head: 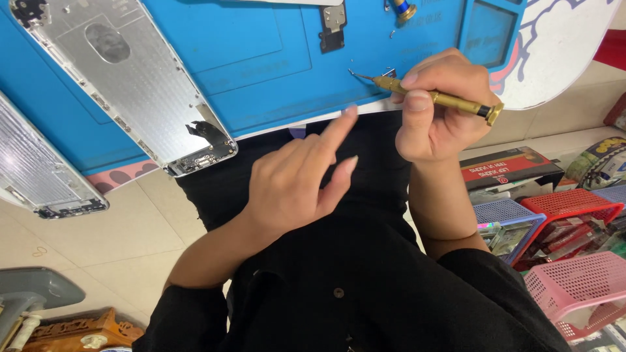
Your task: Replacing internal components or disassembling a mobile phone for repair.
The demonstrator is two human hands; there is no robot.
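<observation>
My right hand (438, 107) grips a slim brass-coloured screwdriver (435, 98), its tip pointing left at a tiny metal part (389, 72) near the front edge of a blue work mat (261, 58). My left hand (297, 179) hovers below the mat's edge, index finger stretched up to touch the rim, holding nothing. An opened silver phone shell (127, 75) lies diagonally on the mat at left, its inside facing up.
A second silver shell (39, 173) juts out at far left. A small black bracket (332, 29) and a blue-gold tool bit (403, 9) lie on the mat. Red, blue and pink plastic baskets (567, 261) and a dark box with a red panel stand on the floor at right.
</observation>
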